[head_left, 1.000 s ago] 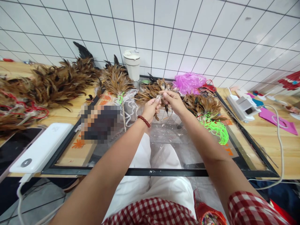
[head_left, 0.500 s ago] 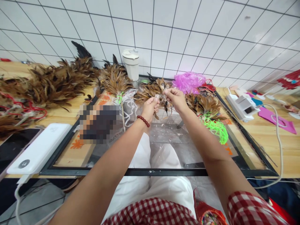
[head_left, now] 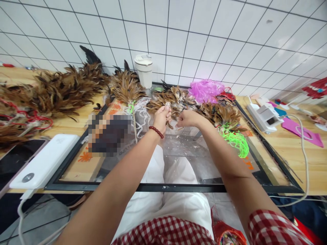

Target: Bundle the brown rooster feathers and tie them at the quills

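Observation:
My left hand [head_left: 161,117], with a dark red bead bracelet at the wrist, is closed around the base of a bunch of brown feathers [head_left: 171,99] held above the glass table top [head_left: 184,153]. My right hand [head_left: 188,118] is closed in a fist just right of it and a little lower, pinching something thin that I cannot make out. The feather bunch fans out behind and above both hands.
More feather bundles lie at the left [head_left: 58,89] and centre back [head_left: 127,87], one tied with green cord [head_left: 236,140] on the right. A white cup [head_left: 144,70], a pink plastic bag [head_left: 205,90], a white power bank [head_left: 46,161] and a white device with cable [head_left: 264,116] stand around.
My right hand has dropped from beside the feather bunch's top to a lower spot next to my left hand and has closed into a fist. My left hand has barely moved.

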A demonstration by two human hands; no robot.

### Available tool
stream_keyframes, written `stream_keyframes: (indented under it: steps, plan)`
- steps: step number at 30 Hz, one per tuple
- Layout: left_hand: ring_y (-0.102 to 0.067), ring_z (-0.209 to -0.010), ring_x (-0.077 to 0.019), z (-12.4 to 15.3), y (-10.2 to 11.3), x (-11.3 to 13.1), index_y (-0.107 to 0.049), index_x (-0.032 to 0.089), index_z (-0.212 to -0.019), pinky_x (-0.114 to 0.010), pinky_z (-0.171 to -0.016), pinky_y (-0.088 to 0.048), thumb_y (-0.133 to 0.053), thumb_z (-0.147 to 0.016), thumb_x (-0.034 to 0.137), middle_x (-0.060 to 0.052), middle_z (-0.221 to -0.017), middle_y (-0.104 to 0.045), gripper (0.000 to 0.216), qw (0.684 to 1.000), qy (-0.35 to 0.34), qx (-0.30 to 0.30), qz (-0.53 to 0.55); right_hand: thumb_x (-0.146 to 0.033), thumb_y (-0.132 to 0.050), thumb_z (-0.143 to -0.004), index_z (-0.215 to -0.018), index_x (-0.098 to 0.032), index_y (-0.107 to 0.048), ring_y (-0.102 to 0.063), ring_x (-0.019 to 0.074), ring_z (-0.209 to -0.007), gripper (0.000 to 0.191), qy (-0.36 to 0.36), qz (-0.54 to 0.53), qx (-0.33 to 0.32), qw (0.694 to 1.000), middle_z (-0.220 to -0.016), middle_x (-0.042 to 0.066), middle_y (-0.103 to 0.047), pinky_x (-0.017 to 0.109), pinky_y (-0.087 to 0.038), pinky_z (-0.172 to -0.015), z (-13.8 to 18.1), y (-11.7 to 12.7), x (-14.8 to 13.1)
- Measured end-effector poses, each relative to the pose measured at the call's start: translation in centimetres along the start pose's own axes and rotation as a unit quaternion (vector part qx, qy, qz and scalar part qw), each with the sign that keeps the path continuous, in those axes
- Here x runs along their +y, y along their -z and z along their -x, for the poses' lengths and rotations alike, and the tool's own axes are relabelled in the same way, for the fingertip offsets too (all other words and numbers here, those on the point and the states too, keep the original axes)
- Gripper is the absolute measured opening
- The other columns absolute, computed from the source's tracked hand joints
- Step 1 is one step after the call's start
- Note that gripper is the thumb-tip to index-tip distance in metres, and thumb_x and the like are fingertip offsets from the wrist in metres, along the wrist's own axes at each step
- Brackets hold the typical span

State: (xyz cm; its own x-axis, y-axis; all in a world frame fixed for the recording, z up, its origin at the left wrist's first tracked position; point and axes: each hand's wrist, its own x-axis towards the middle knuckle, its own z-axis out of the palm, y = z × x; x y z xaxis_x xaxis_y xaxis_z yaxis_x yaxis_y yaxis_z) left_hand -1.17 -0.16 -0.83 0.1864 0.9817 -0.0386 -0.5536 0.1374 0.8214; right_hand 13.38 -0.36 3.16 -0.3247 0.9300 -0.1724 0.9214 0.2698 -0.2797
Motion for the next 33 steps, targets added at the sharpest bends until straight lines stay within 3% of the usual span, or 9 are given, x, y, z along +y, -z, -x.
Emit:
stream_keyframes:
  steps: [3, 8, 12, 18, 24, 30, 33]
  plan:
    - [-0.027, -0.038, -0.0022, 0.0, -0.1, 0.0, -0.047, 0.017, -0.067, -0.015, -0.040, -0.030, -0.061, -0.083, 0.041, 0.008, -0.049, -0.032, 0.032, 1.000, -0.003, 0.013, -0.024, -0.021, -0.065, -0.069, -0.063, -0.017, -0.065, -0.051, 0.0125, -0.057, 0.007, 0.030, 0.028, 0.004, 0.999, -0.061, 0.002, -0.063, 0.025, -0.033, -0.054, 0.3, 0.2, -0.8]
    - [-0.037, -0.042, -0.0022, -0.2, 0.0, -0.9, -0.051, 0.016, -0.069, -0.016, -0.041, -0.029, -0.057, -0.085, 0.036, 0.003, -0.064, -0.054, 0.026, 0.988, -0.085, 0.013, -0.125, -0.017, -0.051, -0.078, -0.075, -0.015, -0.067, -0.054, 0.0138, -0.062, 0.016, 0.073, 0.079, 0.081, 0.991, -0.071, 0.006, -0.067, 0.025, -0.032, -0.058, 1.7, 1.8, -1.4]
    - [-0.038, -0.040, -0.0038, -0.2, 0.0, -1.5, -0.053, 0.016, -0.070, -0.017, -0.040, -0.029, -0.054, -0.086, 0.034, 0.004, -0.058, -0.052, 0.024, 0.971, -0.128, -0.020, -0.199, -0.015, -0.052, -0.077, -0.078, -0.016, -0.069, -0.059, 0.0155, -0.071, 0.017, 0.117, 0.009, 0.161, 0.980, -0.077, 0.005, -0.069, 0.025, -0.037, -0.066, 1.7, 2.3, -1.3]
    - [-0.035, -0.039, -0.0034, 0.0, -0.3, -1.2, -0.050, 0.017, -0.070, -0.016, -0.039, -0.027, -0.054, -0.086, 0.036, 0.005, -0.052, -0.047, 0.026, 0.982, -0.090, -0.026, -0.164, -0.013, -0.054, -0.075, -0.092, -0.015, -0.065, -0.060, 0.0151, -0.069, 0.021, 0.144, -0.138, 0.253, 0.947, -0.074, 0.002, -0.068, 0.026, -0.042, -0.069, 0.7, 1.5, -0.3]
    - [-0.034, -0.039, -0.0031, 0.3, -0.6, -0.9, -0.053, 0.016, -0.071, -0.016, -0.040, -0.027, -0.058, -0.084, 0.037, 0.006, -0.052, -0.044, 0.025, 0.986, -0.052, -0.051, -0.150, -0.011, -0.054, -0.073, -0.100, -0.017, -0.059, -0.062, 0.0174, -0.072, 0.029, 0.141, -0.171, 0.284, 0.933, -0.076, 0.002, -0.068, 0.029, -0.045, -0.070, 0.7, 1.2, -0.8]
    - [-0.048, -0.055, -0.0060, 0.3, -0.7, -0.6, -0.055, 0.014, -0.063, -0.018, -0.058, -0.040, -0.059, -0.084, 0.028, 0.002, -0.057, -0.052, 0.026, 0.984, -0.094, -0.045, -0.146, -0.014, -0.055, -0.074, -0.109, -0.017, -0.058, -0.061, 0.0161, -0.071, 0.035, 0.144, -0.221, 0.315, 0.912, -0.077, 0.002, -0.066, 0.030, -0.047, -0.072, 0.2, 1.1, -0.4]
    - [-0.051, -0.059, -0.0069, 0.0, -0.5, -0.9, -0.055, 0.014, -0.065, -0.019, -0.063, -0.043, -0.058, -0.085, 0.030, 0.002, -0.060, -0.055, 0.025, 0.988, -0.094, -0.047, -0.111, -0.020, -0.055, -0.077, -0.105, -0.017, -0.061, -0.060, 0.0148, -0.070, 0.029, 0.132, -0.266, 0.333, 0.895, -0.081, 0.003, -0.065, 0.030, -0.049, -0.071, -0.1, 1.0, -0.3]
